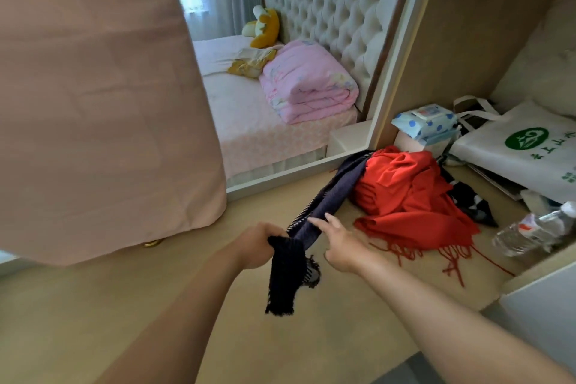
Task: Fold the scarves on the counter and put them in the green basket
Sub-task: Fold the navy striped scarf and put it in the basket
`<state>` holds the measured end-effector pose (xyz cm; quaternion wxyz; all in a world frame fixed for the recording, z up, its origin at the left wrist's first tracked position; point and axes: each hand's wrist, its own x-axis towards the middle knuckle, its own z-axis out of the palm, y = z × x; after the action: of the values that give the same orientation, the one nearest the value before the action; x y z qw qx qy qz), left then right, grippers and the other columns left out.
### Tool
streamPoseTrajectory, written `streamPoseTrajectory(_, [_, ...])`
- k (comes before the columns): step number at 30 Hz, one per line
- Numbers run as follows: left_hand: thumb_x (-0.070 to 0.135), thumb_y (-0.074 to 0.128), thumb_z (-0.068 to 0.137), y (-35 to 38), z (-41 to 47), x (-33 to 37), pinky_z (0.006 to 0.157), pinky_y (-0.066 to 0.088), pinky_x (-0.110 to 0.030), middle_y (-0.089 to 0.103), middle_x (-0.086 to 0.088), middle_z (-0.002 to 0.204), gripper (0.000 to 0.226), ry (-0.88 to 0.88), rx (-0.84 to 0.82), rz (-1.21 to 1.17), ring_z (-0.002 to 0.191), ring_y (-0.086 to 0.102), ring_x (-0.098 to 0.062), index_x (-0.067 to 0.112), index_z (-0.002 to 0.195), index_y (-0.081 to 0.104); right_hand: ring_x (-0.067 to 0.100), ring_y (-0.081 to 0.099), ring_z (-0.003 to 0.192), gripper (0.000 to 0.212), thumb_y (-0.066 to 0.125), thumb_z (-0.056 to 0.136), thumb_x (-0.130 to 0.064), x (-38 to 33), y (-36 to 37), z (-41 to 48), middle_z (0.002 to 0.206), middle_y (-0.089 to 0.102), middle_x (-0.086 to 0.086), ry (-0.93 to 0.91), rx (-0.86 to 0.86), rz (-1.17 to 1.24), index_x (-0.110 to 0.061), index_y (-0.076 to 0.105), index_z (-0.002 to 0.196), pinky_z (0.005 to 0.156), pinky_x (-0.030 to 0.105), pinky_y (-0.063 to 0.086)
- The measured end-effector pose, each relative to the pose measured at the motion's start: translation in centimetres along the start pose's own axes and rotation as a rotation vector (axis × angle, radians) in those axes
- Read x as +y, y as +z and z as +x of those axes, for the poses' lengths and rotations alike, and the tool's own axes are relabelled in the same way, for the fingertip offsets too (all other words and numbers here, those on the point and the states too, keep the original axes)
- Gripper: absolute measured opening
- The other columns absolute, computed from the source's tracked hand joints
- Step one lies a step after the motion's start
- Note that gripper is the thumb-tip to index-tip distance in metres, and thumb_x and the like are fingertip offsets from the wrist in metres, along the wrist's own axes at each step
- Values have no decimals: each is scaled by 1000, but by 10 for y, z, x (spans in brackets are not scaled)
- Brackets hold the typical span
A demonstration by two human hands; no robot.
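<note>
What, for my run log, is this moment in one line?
left hand: grips dark scarf end | right hand: open, at scarf | red scarf: heaped on counter | green basket: not seen

A heaped scarf (405, 193) is lying toward the right of the desk (218, 305), and a long scarf (327, 199) is stretching from its left side toward the near edge. The left hand (258, 246) is gripping that scarf's near end, whose tail is hanging below. The right hand (339, 246) is sitting just right of it, with its fingers (318, 223) touching the scarf. A bottle (530, 227) is lying right of the heap. A tote bag (514, 146) and a wipes pack (427, 121) are sitting behind the heap. Beyond the desk's far edge, a bed (249, 134) is carrying a folded quilt (308, 84), with a plush toy (265, 26) behind that. A hanging cloth (93, 87) is filling the left.
</note>
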<state>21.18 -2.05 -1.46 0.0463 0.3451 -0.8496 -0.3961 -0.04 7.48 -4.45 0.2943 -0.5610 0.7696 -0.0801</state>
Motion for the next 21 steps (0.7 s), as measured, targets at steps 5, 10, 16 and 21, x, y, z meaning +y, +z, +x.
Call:
streamPoseTrajectory(5, [-10, 56, 81, -40, -63, -53, 66, 47, -20, 68, 17, 69, 32, 26, -112, -43, 68, 57, 3, 14, 81, 77, 25, 56, 118, 23, 56, 90, -9, -63, 50, 5, 123, 59, 3, -65, 100, 23, -29, 67, 95, 94, 30, 45])
streamPoseTrajectory(10, [-14, 45, 81, -67, -107, -111, 95, 51, -35, 70, -1, 116, 55, -180, -231, 251, 108, 62, -20, 21, 112, 74, 21, 64, 97, 21, 56, 95, -19, -147, 88, -4, 103, 72, 0, -130, 94, 36, -20, 75, 105, 81, 29, 47])
streamPoseTrajectory(16, [-10, 37, 85, -73, -135, -151, 100, 49, -38, 59, -6, 130, 55, -401, -416, 297, 112, 58, -27, 25, 111, 69, 16, 61, 110, 24, 61, 96, -21, -191, 129, -8, 117, 71, 0, -249, -157, -26, -16, 73, 116, 91, 23, 43])
streamPoseTrajectory(21, [11, 47, 96, -47, -119, -147, 104, 38, -26, 53, -1, 139, 39, -310, -210, 226, 126, 50, -21, 23, 131, 58, 19, 55, 124, 43, 58, 96, -14, -161, 125, 2, 142, 53, -2, -120, -83, -30, -21, 55, 139, 108, 31, 41])
